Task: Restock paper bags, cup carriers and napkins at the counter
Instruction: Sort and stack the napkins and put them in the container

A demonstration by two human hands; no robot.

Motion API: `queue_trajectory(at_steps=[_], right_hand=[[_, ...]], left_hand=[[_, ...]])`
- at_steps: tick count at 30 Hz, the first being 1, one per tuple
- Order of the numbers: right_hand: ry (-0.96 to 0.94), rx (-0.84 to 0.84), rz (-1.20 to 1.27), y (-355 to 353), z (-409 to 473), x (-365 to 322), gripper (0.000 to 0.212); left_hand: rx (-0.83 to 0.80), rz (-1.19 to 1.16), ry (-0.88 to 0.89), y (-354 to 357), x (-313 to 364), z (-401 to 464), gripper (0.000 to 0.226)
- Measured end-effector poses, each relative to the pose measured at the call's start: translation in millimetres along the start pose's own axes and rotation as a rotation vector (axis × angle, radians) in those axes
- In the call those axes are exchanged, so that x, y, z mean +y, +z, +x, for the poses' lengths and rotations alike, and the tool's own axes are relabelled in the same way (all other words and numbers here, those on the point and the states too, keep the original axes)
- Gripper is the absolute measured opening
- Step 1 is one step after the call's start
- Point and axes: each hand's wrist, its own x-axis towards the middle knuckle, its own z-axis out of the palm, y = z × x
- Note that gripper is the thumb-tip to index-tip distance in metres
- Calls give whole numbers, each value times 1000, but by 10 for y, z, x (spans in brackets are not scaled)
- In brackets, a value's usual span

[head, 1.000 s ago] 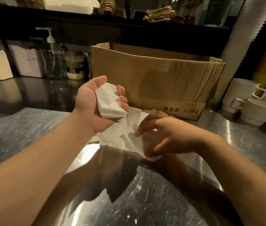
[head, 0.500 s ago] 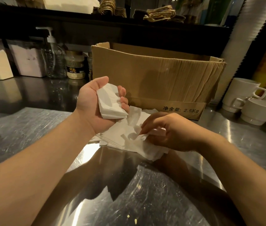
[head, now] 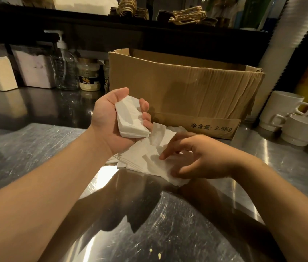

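The loose napkins at 12 o'clock on the counter have settled flat as the right hand uncurled, fingertips spread on them, while the left hand's grip stays clamped on the napkin stack, gathering unfinished.

Scratched glossy steel counter — creased cardboard box
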Motion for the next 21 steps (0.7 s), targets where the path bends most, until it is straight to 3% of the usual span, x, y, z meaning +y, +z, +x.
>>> queue_trajectory(at_steps=[6, 21], right_hand=[[1, -30, -47, -1, -5, -33, 50], [-162, 251, -161, 92, 49, 33, 20]], left_hand=[[-2, -1, -9, -11, -1, 0, 40], [26, 13, -20, -16, -23, 18, 41]])
